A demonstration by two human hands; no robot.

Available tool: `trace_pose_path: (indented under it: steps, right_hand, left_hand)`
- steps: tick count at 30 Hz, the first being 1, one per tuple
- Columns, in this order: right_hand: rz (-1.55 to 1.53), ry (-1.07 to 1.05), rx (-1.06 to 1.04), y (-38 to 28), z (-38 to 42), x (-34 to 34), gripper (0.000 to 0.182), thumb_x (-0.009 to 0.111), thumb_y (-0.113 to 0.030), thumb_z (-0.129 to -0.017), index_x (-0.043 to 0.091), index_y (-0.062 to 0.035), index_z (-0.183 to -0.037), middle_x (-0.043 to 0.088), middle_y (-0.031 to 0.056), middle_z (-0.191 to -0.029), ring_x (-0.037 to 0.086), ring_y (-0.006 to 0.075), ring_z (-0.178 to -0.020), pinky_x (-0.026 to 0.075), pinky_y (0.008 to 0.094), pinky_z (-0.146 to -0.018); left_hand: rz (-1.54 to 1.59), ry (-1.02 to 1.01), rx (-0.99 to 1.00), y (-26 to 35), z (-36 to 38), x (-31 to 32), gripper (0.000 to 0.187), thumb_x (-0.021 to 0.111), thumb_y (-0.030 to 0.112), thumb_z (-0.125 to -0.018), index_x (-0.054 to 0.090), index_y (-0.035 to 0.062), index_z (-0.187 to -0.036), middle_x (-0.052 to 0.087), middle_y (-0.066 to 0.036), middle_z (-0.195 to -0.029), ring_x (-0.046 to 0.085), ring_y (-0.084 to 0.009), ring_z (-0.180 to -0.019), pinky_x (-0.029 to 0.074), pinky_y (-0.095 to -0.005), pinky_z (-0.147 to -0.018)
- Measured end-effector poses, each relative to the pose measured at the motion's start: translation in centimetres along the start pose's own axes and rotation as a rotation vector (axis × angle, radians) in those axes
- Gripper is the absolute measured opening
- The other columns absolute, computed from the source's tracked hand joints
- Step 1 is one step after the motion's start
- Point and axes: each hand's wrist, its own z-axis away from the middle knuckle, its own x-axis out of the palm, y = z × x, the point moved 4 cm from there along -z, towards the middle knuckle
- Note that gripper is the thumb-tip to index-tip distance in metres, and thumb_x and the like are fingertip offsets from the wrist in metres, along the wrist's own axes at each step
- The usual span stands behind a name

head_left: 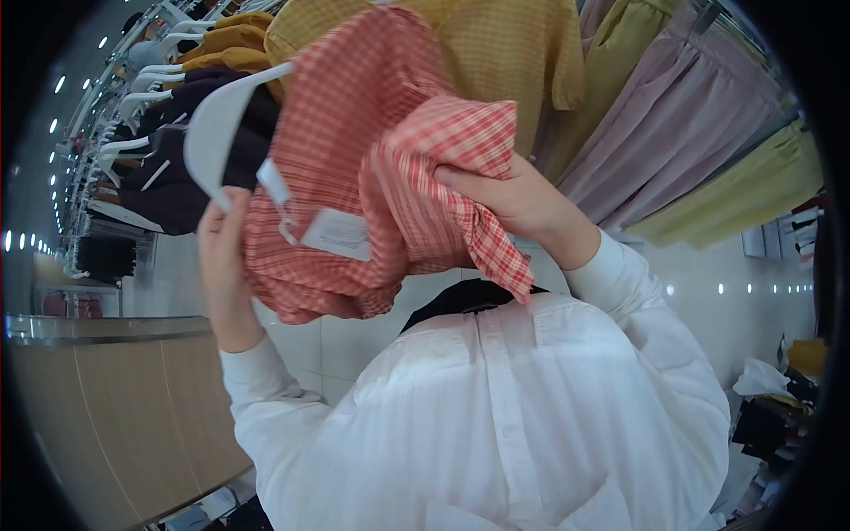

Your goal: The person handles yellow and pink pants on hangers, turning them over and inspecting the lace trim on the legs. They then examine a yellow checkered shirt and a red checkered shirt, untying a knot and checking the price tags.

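A red checked garment (pixel 336 150), probably a shirt, hangs bunched between my two hands in the head view. My left hand (pixel 226 257) is closed at its left side, gripping the end of a white hanger (pixel 212 133). The hanger's other end reaches into the cloth at the upper left. My right hand (pixel 522 203) pinches a fold of the checked cloth on the right, thumb on top. A white paper tag (pixel 338 234) and a smaller white label (pixel 274 181) show on the garment near my left hand.
Dark clothes (pixel 212 115) on white hangers line a rack at the left. Ahead are a yellow checked garment (pixel 505 62) and hanging pink trousers (pixel 655 115). A wooden counter (pixel 133 416) stands at lower left. Assorted goods (pixel 770 407) sit at lower right.
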Motion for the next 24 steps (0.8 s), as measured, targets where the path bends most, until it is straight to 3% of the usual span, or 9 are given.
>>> trace_pose_path:
  steps: [3, 5, 7, 11, 13, 17, 19, 20, 24]
  right_hand:
    - [0.024, -0.131, -0.024, 0.7, -0.2, 0.4, 0.029, 0.059, -0.016, -0.082, 0.054, -0.0024, -0.107, 0.058, 0.0035, -0.101, 0.054, 0.0098, -0.092, 0.043, 0.0245, -0.081]
    - [0.052, -0.180, -0.041, 0.6, -0.2, 1.3, 0.025, 0.059, -0.019, -0.083, 0.054, -0.0025, -0.101, 0.058, 0.0022, -0.094, 0.054, 0.0091, -0.087, 0.043, 0.0244, -0.077]
    - [0.178, -0.185, -0.073, 0.1, 0.0, 2.2, 0.021, 0.058, -0.020, -0.084, 0.055, -0.0028, -0.095, 0.057, 0.0011, -0.088, 0.053, 0.0084, -0.080, 0.044, 0.0245, -0.073]
    - [0.024, -0.146, -0.026, 0.9, -1.2, 1.8, 0.029, 0.047, -0.029, -0.089, 0.055, -0.0022, -0.089, 0.054, -0.0003, -0.074, 0.049, 0.0044, -0.067, 0.042, 0.0191, -0.059]
    - [-0.004, -0.159, -0.012, 1.0, -1.5, 1.4, 0.033, 0.042, -0.031, -0.091, 0.056, -0.0022, -0.084, 0.052, -0.0015, -0.068, 0.045, 0.0033, -0.060, 0.039, 0.0176, -0.055]
    - [0.185, -0.138, -0.069, 0.0, -1.8, -0.3, 0.030, 0.046, -0.029, -0.089, 0.056, -0.0009, -0.083, 0.051, -0.0027, -0.065, 0.044, 0.0048, -0.056, 0.039, 0.0197, -0.053]
    - [0.512, -0.133, -0.162, -0.5, -2.0, -0.5, 0.028, 0.052, -0.027, -0.086, 0.056, 0.0006, -0.087, 0.054, -0.0013, -0.068, 0.046, 0.0062, -0.057, 0.041, 0.0222, -0.055]
    - [0.586, -0.116, -0.469, -1.5, -2.5, -0.2, 0.027, 0.057, -0.023, -0.082, 0.056, 0.0016, -0.093, 0.059, 0.0016, -0.077, 0.053, 0.0078, -0.064, 0.044, 0.0242, -0.061]
    - [0.145, -0.059, -0.181, -2.6, -2.9, -1.9, 0.023, 0.057, -0.015, -0.082, 0.056, -0.0002, -0.100, 0.061, 0.0053, -0.092, 0.058, 0.0108, -0.082, 0.047, 0.0247, -0.073]
  left_hand:
    - [0.179, -0.237, -0.016, -2.3, 1.5, 4.3, 0.012, 0.056, 0.012, -0.083, 0.050, 0.0038, -0.090, 0.053, 0.002, -0.078, 0.049, -0.0019, -0.067, 0.039, -0.0165, -0.060]
    - [0.189, -0.300, 0.104, -2.8, 2.1, 7.2, 0.021, 0.060, 0.013, -0.079, 0.049, 0.0030, -0.094, 0.054, -0.001, -0.086, 0.051, -0.0046, -0.077, 0.041, -0.0190, -0.068]
    - [0.295, -0.398, 0.070, -2.9, 3.1, 10.1, 0.033, 0.066, 0.011, -0.073, 0.048, 0.0011, -0.100, 0.053, -0.003, -0.093, 0.051, -0.0080, -0.086, 0.041, -0.0227, -0.077]
    - [0.074, -0.343, 0.226, -3.4, 4.1, 12.2, 0.043, 0.069, 0.005, -0.068, 0.048, -0.0006, -0.104, 0.055, -0.004, -0.095, 0.052, -0.0101, -0.089, 0.040, -0.0250, -0.081]
    - [0.028, -0.376, 0.066, -3.9, 4.2, 12.5, 0.046, 0.070, 0.001, -0.064, 0.050, -0.0017, -0.105, 0.056, -0.004, -0.094, 0.052, -0.0107, -0.089, 0.040, -0.0246, -0.080]
    - [-0.013, -0.260, -0.049, -6.4, 3.0, 10.5, 0.026, 0.062, -0.003, -0.071, 0.053, -0.0024, -0.095, 0.058, -0.003, -0.084, 0.054, -0.0080, -0.074, 0.043, -0.0217, -0.071]
    - [0.079, -0.225, -0.058, -6.2, 2.7, 10.4, 0.017, 0.056, -0.003, -0.074, 0.053, -0.0022, -0.091, 0.058, -0.003, -0.081, 0.053, -0.0066, -0.070, 0.043, -0.0207, -0.067]
    - [0.189, -0.200, -0.030, -6.4, 2.2, 9.7, 0.016, 0.056, -0.003, -0.075, 0.053, -0.0018, -0.091, 0.058, -0.003, -0.081, 0.054, -0.0069, -0.070, 0.044, -0.0207, -0.067]
    - [0.368, -0.160, 0.029, -5.5, 1.5, 7.9, 0.011, 0.056, -0.001, -0.078, 0.053, -0.0005, -0.088, 0.059, -0.005, -0.081, 0.055, -0.0083, -0.071, 0.045, -0.0207, -0.067]
